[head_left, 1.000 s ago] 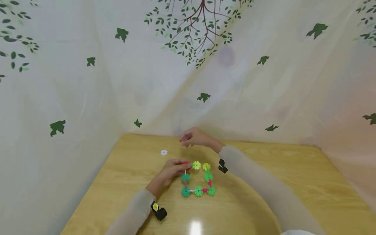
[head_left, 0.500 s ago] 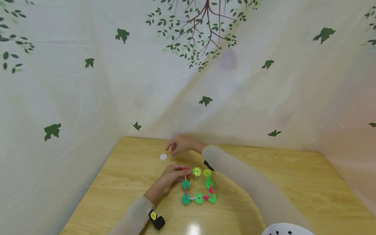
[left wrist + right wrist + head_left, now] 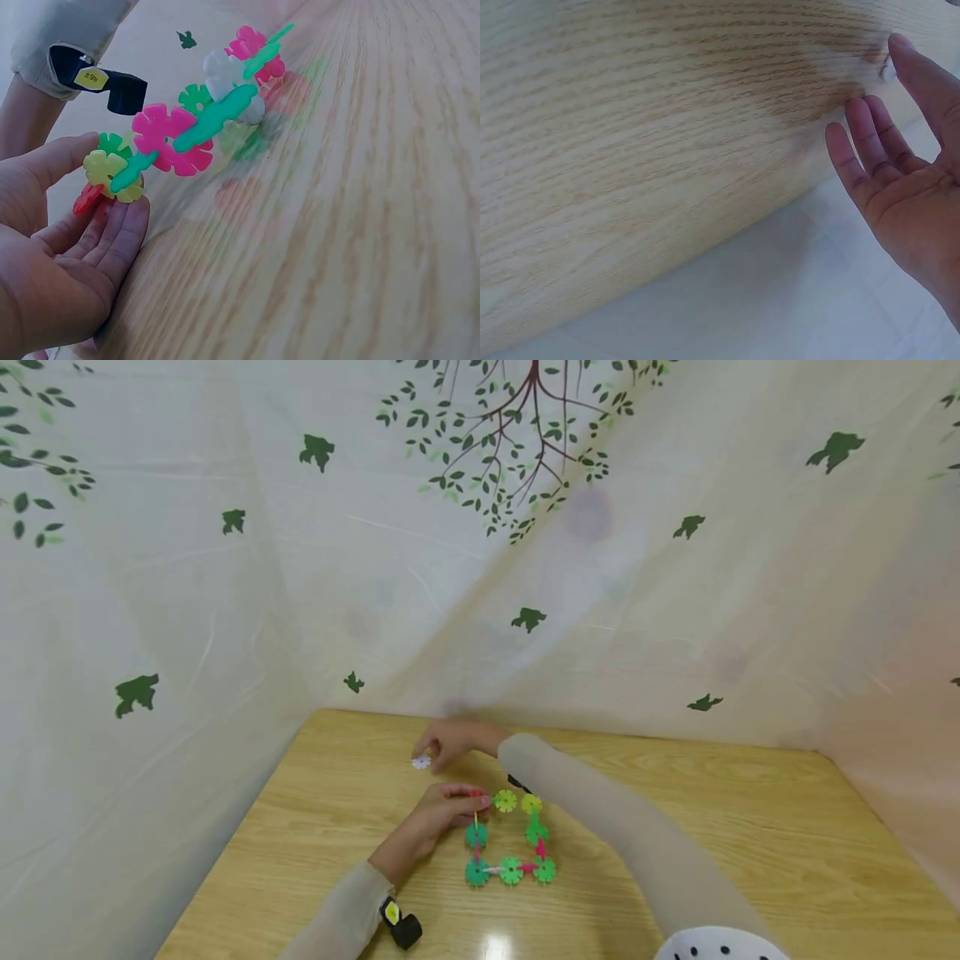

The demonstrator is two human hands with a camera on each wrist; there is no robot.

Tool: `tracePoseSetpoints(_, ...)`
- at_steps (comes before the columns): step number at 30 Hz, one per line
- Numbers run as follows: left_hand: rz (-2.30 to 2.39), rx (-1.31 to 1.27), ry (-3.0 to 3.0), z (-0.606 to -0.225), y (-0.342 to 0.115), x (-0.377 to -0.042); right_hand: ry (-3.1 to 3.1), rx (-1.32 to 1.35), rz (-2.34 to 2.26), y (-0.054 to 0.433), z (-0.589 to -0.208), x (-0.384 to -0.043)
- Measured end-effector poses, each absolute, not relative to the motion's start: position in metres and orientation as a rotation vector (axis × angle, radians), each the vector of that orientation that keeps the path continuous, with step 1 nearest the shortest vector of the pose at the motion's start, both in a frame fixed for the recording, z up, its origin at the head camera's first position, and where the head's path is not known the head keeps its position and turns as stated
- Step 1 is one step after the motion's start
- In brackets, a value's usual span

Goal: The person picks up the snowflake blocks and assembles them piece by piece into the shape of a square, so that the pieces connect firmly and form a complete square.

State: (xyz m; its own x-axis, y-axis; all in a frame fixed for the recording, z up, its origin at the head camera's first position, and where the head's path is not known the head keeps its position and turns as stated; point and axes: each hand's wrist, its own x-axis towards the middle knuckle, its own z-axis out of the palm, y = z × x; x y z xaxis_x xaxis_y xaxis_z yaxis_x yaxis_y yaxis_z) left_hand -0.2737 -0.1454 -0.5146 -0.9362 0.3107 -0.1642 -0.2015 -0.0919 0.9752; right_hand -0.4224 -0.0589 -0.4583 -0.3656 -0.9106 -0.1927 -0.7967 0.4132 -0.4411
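My left hand (image 3: 442, 810) grips the far left corner of a square chain of plastic snowflake building discs. In the left wrist view, the thumb and fingers pinch a red disc (image 3: 88, 199) and the yellow disc (image 3: 112, 174) beside it. Pink, white and green discs, such as the pink disc (image 3: 171, 140), stand slotted together beyond. The head view shows a gap between two yellow discs on the chain's far side. My right hand (image 3: 455, 742) reaches over a loose white snowflake disc (image 3: 422, 762), its thumb and fingers spread around it. Whether fingertips touch the disc cannot be told.
The wooden table (image 3: 720, 827) runs back to a pale curtain (image 3: 420, 568) printed with leaves and birds. My right forearm (image 3: 622, 818) crosses over the table just right of the chain. A wrist camera (image 3: 401, 925) sits on my left wrist.
My right hand has moved left and down to the white disc. The left hand keeps its hold on the chain, which stays in place; the head view has shifted slightly.
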Motion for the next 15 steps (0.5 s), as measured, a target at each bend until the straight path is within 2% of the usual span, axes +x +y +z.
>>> tracePoseSetpoints(15,2.020,0.129,1.909,-0.512,-0.143,-0.276,2.388,-1.360,-0.494,-0.016,-0.463,-0.419)
